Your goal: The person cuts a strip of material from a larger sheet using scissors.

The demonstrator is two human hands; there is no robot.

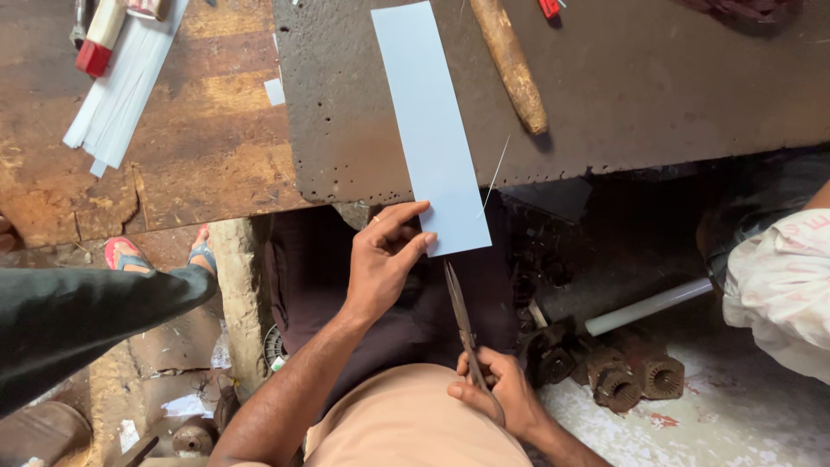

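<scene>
My left hand (385, 259) pinches the near corner of a long pale blue-white sheet strip (430, 121) that lies across the dark metal plate (605, 95) and overhangs its front edge. My right hand (497, 393) grips the handles of a pair of scissors (458, 311) low by my lap; the blades point up toward the sheet's near edge and look nearly closed, just short of the sheet. A very thin sliver (495, 175) hangs off the sheet's right side.
A bundle of cut white strips (121, 86) and a red-tipped tool (97, 39) lie on the wooden bench at left. A wooden handle (512, 65) rests on the plate. Another person's leg (95, 311) and sandalled foot (125, 253) are at left; someone's clothed knee (778, 285), a white tube (648, 307) and rusty rotors (622, 376) at right.
</scene>
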